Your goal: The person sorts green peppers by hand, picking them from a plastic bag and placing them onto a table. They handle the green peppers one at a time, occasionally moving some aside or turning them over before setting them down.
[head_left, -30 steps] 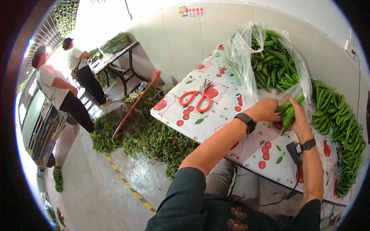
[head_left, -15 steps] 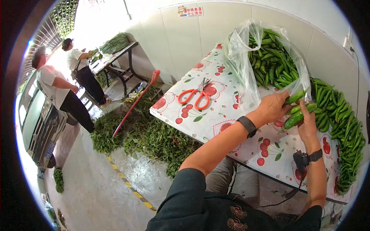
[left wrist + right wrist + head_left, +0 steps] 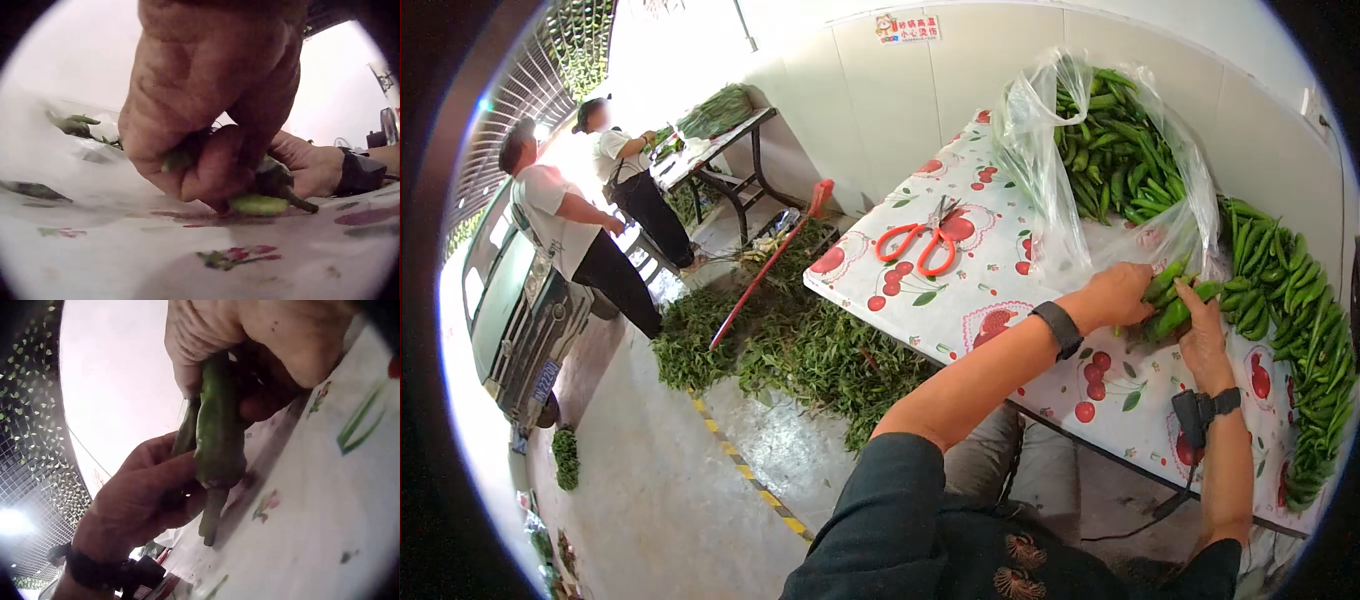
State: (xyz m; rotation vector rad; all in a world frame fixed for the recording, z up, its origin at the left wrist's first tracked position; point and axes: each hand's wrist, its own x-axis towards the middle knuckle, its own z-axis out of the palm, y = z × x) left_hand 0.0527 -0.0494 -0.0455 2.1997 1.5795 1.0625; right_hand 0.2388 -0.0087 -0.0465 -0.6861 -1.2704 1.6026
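Both hands meet low over the front of the table, just below the mouth of a clear plastic bag (image 3: 1060, 215) filled with green chili peppers (image 3: 1115, 150). My left hand (image 3: 1118, 297) curls its fingers round green peppers, seen close up in the left wrist view. Opposite it, my right hand (image 3: 1203, 340) grips a thick green pepper (image 3: 219, 434), its stem pointing down in the right wrist view. More pepper tips (image 3: 1168, 278) show between the two hands. Part of what the left palm encloses is hidden by its fingers.
A long row of laid-out green peppers (image 3: 1300, 340) curves along the table's right side. Red-handled scissors (image 3: 920, 245) lie on the cherry-patterned tablecloth (image 3: 990, 290). Cut greenery (image 3: 820, 370) and a red-handled pole (image 3: 770, 265) are on the floor left. Two people (image 3: 565, 220) stand beyond.
The hands first moved right with the peppers, which spread apart between them, and now hold them closer together. The head view has turned slightly left.
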